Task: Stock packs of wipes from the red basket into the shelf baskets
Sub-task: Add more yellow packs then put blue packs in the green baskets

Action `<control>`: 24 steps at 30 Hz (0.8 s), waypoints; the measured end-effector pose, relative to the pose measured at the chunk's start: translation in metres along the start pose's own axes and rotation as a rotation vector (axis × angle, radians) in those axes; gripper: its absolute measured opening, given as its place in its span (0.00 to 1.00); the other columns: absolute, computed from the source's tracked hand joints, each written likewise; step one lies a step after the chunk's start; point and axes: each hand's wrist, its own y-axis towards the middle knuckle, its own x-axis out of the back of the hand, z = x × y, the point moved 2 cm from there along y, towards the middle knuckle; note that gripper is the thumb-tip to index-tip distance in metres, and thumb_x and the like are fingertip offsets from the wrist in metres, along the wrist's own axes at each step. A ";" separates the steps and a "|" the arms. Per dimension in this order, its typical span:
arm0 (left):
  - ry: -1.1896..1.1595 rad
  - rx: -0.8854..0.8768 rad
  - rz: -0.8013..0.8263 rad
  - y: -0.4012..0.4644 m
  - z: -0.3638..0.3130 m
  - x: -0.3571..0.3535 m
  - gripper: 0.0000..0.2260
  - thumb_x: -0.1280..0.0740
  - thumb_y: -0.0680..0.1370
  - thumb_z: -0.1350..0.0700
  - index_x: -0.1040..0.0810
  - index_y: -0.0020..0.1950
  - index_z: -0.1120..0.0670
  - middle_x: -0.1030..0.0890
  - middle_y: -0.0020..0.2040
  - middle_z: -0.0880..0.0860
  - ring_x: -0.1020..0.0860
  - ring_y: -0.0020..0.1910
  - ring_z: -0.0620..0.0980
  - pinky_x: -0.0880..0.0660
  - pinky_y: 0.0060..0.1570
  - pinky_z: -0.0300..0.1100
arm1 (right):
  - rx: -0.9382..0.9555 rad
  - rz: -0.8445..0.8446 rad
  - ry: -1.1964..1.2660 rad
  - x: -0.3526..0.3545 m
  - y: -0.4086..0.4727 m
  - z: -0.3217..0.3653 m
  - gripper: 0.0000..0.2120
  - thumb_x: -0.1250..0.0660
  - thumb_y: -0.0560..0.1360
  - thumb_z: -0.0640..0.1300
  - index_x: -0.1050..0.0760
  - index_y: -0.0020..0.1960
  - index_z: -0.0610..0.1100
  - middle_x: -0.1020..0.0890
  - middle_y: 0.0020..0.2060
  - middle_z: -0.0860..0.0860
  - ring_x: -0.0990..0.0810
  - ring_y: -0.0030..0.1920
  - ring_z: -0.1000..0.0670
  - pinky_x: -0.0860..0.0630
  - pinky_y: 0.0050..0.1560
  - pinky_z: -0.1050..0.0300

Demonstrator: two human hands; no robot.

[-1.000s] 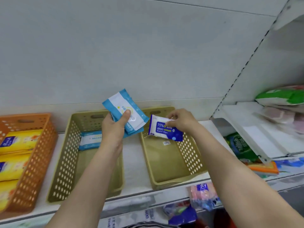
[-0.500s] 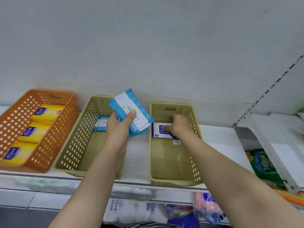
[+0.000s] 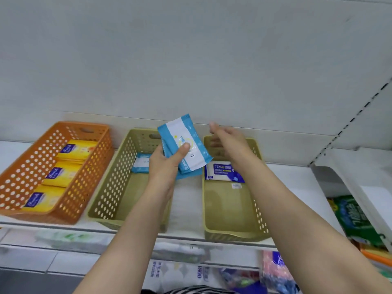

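Three baskets stand on the shelf [image 3: 297,187]: the orange basket [image 3: 89,187] and two olive baskets, left [image 3: 110,187] and right [image 3: 231,232]. The left hand [image 3: 164,166] grips light-blue wipe packs [image 3: 184,145], thumb pressed on top. The right hand [image 3: 229,141] hovers empty, fingers loosely spread. Below its fingers, a dark-blue wipe pack [image 3: 222,171] lies in the right basket.

A white shelf [image 3: 186,211] runs across the lower half of the frame. Three perforated baskets stand directly on it, side by side: an orange basket [image 3: 89,179] at the left, an olive basket [image 3: 110,187] in the middle, and a second olive basket [image 3: 257,217] right of centre, each apart from its neighbour.
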 end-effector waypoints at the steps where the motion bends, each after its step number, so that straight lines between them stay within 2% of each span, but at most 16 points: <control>1: -0.002 -0.012 0.001 0.001 -0.002 0.000 0.13 0.25 0.74 0.58 0.20 0.57 0.54 0.14 0.51 0.50 0.15 0.50 0.50 0.19 0.50 0.47 | 0.014 0.138 0.018 -0.009 -0.008 0.010 0.17 0.28 0.74 0.58 0.19 0.53 0.46 0.14 0.49 0.46 0.15 0.47 0.48 0.18 0.48 0.51; 3: -0.007 -0.031 -0.002 0.004 -0.006 0.005 0.14 0.25 0.74 0.58 0.20 0.58 0.54 0.14 0.51 0.51 0.15 0.49 0.49 0.19 0.49 0.47 | 0.054 0.274 0.000 -0.026 -0.019 0.020 0.16 0.24 0.72 0.49 0.18 0.56 0.42 0.13 0.48 0.46 0.14 0.48 0.47 0.17 0.49 0.52; 5: -0.005 -0.037 0.009 0.009 -0.013 0.017 0.16 0.25 0.74 0.57 0.21 0.61 0.56 0.14 0.54 0.53 0.16 0.53 0.53 0.19 0.53 0.53 | 0.061 0.222 0.042 -0.037 -0.022 0.025 0.14 0.23 0.71 0.41 0.19 0.55 0.38 0.13 0.47 0.44 0.14 0.46 0.45 0.17 0.48 0.52; 7: 0.006 -0.040 0.043 0.016 -0.023 0.031 0.18 0.26 0.75 0.58 0.22 0.64 0.57 0.15 0.57 0.55 0.17 0.56 0.57 0.22 0.58 0.59 | 0.030 0.146 0.120 -0.047 -0.025 0.029 0.13 0.24 0.72 0.38 0.20 0.54 0.37 0.13 0.47 0.42 0.14 0.44 0.44 0.17 0.45 0.51; 9: 0.024 -0.054 0.066 0.022 -0.034 0.047 0.18 0.26 0.75 0.61 0.23 0.64 0.58 0.16 0.57 0.56 0.17 0.56 0.57 0.22 0.58 0.59 | -0.004 0.097 0.219 -0.061 -0.030 0.033 0.13 0.25 0.72 0.36 0.24 0.54 0.38 0.14 0.49 0.41 0.14 0.44 0.43 0.16 0.44 0.48; 12: 0.015 -0.058 0.075 0.032 -0.048 0.069 0.19 0.26 0.74 0.63 0.24 0.64 0.58 0.16 0.57 0.56 0.17 0.55 0.57 0.21 0.57 0.57 | -0.001 0.078 0.320 -0.087 -0.034 0.036 0.27 0.24 0.71 0.32 0.32 0.64 0.43 0.17 0.55 0.39 0.14 0.47 0.42 0.16 0.45 0.42; 14: 0.020 -0.058 0.068 0.038 -0.057 0.084 0.19 0.26 0.73 0.64 0.24 0.64 0.58 0.16 0.56 0.55 0.17 0.55 0.57 0.21 0.56 0.57 | 0.002 0.116 0.329 -0.101 -0.034 0.037 0.40 0.24 0.70 0.31 0.39 0.73 0.54 0.17 0.53 0.40 0.14 0.48 0.44 0.16 0.45 0.44; 16: 0.055 -0.055 0.067 0.044 -0.066 0.102 0.17 0.26 0.73 0.66 0.22 0.60 0.55 0.15 0.55 0.54 0.16 0.53 0.54 0.20 0.55 0.55 | 0.058 0.082 0.286 -0.110 -0.034 0.039 0.45 0.24 0.69 0.32 0.41 0.76 0.57 0.18 0.54 0.43 0.14 0.51 0.46 0.17 0.47 0.49; 18: 0.112 -0.044 0.110 0.048 -0.075 0.118 0.16 0.26 0.73 0.67 0.21 0.57 0.52 0.15 0.54 0.52 0.15 0.51 0.52 0.19 0.52 0.51 | 0.187 0.009 0.158 -0.117 -0.032 0.045 0.46 0.21 0.69 0.37 0.41 0.77 0.58 0.23 0.63 0.48 0.20 0.61 0.52 0.21 0.58 0.53; 19: 0.141 -0.039 0.143 0.050 -0.079 0.124 0.16 0.26 0.73 0.67 0.21 0.57 0.52 0.15 0.53 0.52 0.15 0.49 0.51 0.18 0.50 0.50 | 0.248 0.007 0.075 -0.121 -0.031 0.049 0.46 0.21 0.68 0.39 0.42 0.76 0.60 0.26 0.66 0.51 0.24 0.65 0.54 0.24 0.62 0.56; 21: 0.189 -0.047 0.184 0.053 -0.083 0.135 0.17 0.26 0.72 0.67 0.21 0.58 0.53 0.14 0.52 0.52 0.15 0.49 0.50 0.18 0.47 0.47 | 0.314 0.086 -0.076 -0.131 -0.030 0.057 0.43 0.20 0.68 0.41 0.39 0.74 0.61 0.25 0.65 0.52 0.25 0.65 0.56 0.25 0.61 0.60; 24: 0.171 -0.054 0.177 0.063 -0.084 0.148 0.17 0.26 0.73 0.66 0.22 0.60 0.55 0.15 0.52 0.52 0.15 0.49 0.51 0.18 0.43 0.44 | 0.225 0.195 -0.196 -0.147 -0.030 0.063 0.25 0.22 0.69 0.36 0.24 0.64 0.45 0.16 0.52 0.46 0.16 0.53 0.49 0.19 0.49 0.58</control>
